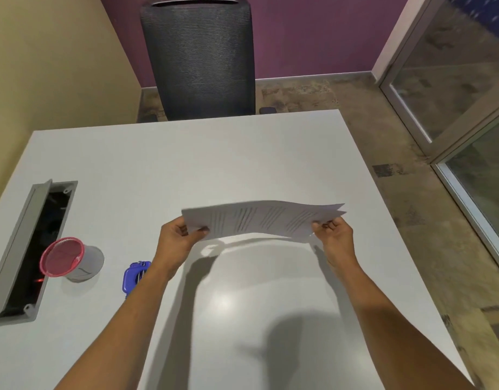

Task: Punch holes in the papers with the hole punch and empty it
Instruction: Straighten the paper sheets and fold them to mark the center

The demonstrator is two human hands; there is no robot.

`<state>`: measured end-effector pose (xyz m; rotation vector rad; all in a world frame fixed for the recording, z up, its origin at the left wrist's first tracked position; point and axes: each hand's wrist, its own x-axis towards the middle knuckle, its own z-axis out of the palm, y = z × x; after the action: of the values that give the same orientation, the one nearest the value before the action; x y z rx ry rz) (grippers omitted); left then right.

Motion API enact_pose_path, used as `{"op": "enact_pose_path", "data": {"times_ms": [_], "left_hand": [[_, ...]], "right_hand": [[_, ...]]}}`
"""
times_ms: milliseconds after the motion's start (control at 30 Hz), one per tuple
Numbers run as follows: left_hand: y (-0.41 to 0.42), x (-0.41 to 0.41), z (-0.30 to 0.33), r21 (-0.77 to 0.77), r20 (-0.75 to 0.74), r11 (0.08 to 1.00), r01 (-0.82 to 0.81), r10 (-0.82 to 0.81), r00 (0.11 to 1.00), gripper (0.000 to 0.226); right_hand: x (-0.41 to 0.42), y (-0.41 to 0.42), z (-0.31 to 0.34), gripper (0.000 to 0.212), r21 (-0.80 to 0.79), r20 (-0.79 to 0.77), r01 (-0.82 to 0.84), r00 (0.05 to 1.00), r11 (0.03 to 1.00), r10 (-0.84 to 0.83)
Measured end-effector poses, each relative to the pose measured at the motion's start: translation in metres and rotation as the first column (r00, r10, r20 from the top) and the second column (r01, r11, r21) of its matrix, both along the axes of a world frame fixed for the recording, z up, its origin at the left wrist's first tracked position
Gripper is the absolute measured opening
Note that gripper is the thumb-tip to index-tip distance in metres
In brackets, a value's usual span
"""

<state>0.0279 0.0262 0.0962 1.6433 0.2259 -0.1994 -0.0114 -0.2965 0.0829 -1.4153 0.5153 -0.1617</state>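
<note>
Both hands (259, 237) hold papers (263, 219) aloft

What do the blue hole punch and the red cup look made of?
Hole punch: glossy blue plastic shell, by its sheen; the arm hides the rest. Cup: probably translucent red plastic, since light shows through its wall. Neither is certain.

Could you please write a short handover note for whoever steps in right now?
Left hand and right hand each grip one end of the papers, held in the air above the white table.
The blue hole punch lies on the table beside the left forearm, untouched.
A pink-rimmed cup stands further left.
Done: papers gathered. No punched holes are visible.
Left: punch the papers, then empty the punch.
</note>
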Motion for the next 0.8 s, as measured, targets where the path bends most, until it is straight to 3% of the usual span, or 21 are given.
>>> {"op": "enact_pose_path", "data": {"times_ms": [333,433,800], "left_hand": [[-0.007,-0.008,-0.028,0.143,-0.009,0.99,0.014,-0.013,1.0,0.017],[-0.008,-0.009,-0.028,0.16,-0.017,0.987,0.016,-0.013,1.0,0.02],[-0.012,-0.015,0.009,0.107,-0.061,0.994,-0.032,0.039,0.997,0.016]], "right_hand": [[-0.001,0.002,-0.029,0.028,-0.27,-0.109,-0.179,0.982,0.946,0.155],[0.001,0.002,-0.035,0.019,-0.33,-0.136,-0.186,0.98,0.926,0.148],[-0.001,-0.004,0.003,0.02,-0.258,-0.104,-0.217,0.975,0.942,0.196]]}}
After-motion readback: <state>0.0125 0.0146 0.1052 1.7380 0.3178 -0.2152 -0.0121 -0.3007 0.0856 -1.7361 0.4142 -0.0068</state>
